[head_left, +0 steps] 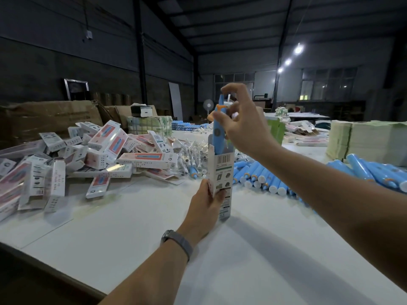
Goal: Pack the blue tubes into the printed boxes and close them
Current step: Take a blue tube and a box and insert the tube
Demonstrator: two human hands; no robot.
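A printed box is gripped upright at centre by the left hand, resting on the white table. A blue tube, half inside its open top, is pinched by the right hand.

The lower centre of the frame is taken up by bare white table, where open room is left between the two forearms and toward the lower left. The left side is blocked by a heap of packed boxes, spread from the left edge to mid-frame. At centre, passage is barred by an upright printed box gripped by the left hand, with a blue tube standing out of its open top, pinched by the right hand. To the right, the table is covered by loose blue tubes, and behind them a stack of flat cartons closes the right edge.
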